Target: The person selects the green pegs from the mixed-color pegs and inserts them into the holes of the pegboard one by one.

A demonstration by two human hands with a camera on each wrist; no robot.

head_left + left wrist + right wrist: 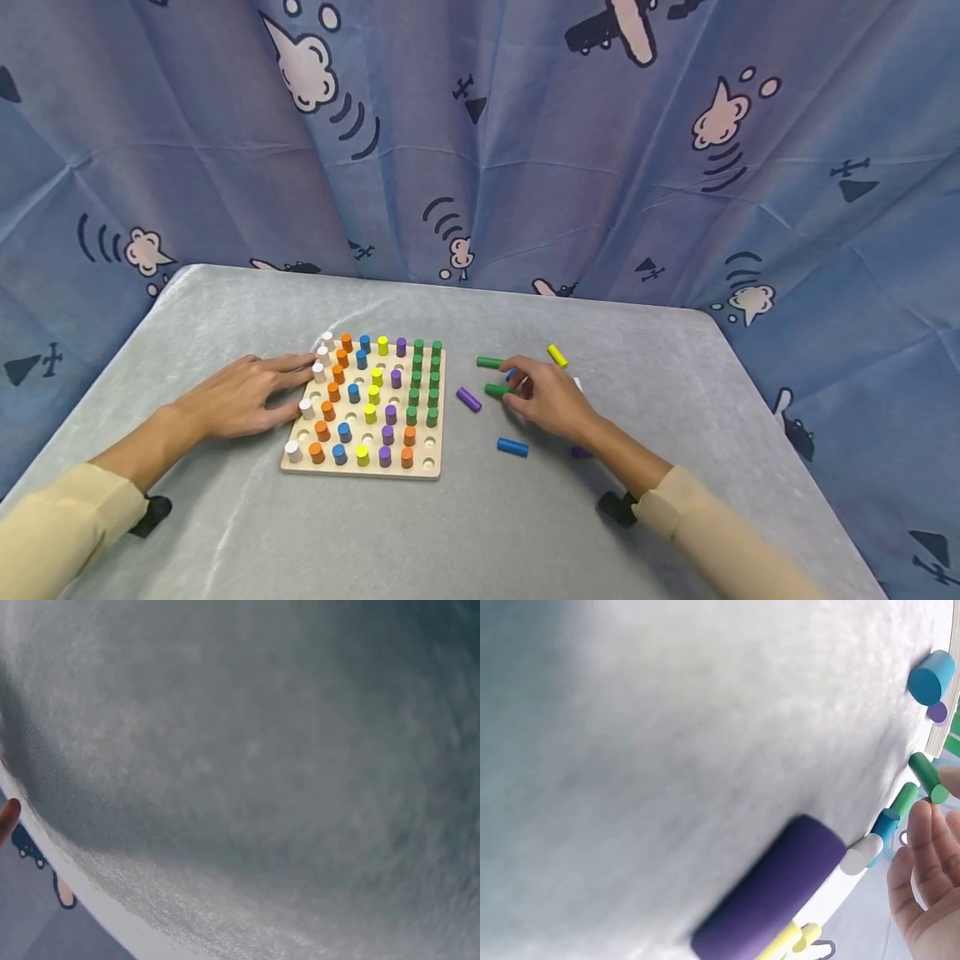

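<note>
A wooden pegboard point(437, 467) stands on the table, filled with rows of white, orange, blue, yellow, purple and green pegs. My left hand point(238, 395) rests at the board's left edge, fingers extended beside the white pegs; only one fingertip point(7, 817) shows in the left wrist view. To the right of the board, my right hand point(551, 396) pinches a green peg point(495, 390) between thumb and fingers. The same peg point(928, 778) appears at the fingertips in the right wrist view. Another green peg point(490, 362) lies just beyond it.
Loose pegs lie around the right hand: a purple one point(468, 399), a blue one point(513, 447) and a yellow one point(557, 356). A white peg point(861, 853) and a nearer purple peg point(769, 889) are partly hidden by the arm in the head view. A patterned curtain point(480, 150) hangs behind the table.
</note>
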